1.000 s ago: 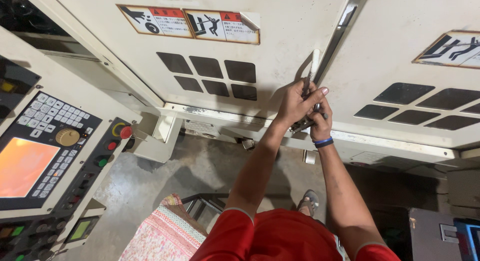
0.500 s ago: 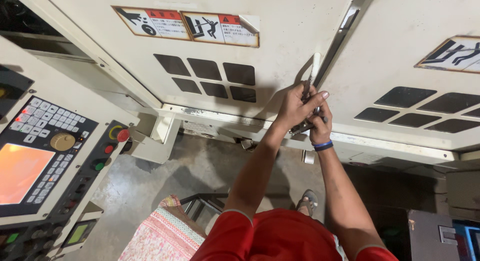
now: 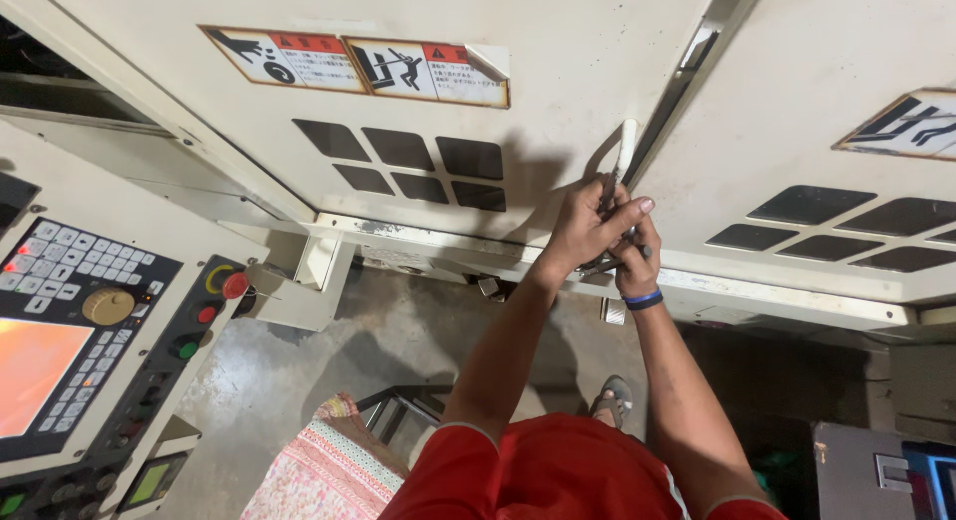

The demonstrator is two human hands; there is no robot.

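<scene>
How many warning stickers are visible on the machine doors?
3: two side by side on the left door, stickers and; a third sticker on the right door, cut off by the frame edge. Others may lie outside view.

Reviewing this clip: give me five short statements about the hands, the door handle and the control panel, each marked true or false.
1. Both hands grip the door handle where the two machine doors meet. True: left hand and right hand are clasped together there.
2. The blue wristband is on the left wrist. False: it is on the right wrist.
3. The control panel has a lit orange screen. True.
4. One hand is pressing the red button. False: neither hand is near the button.
5. The person wears a green shirt. False: the shirt is red.
</scene>
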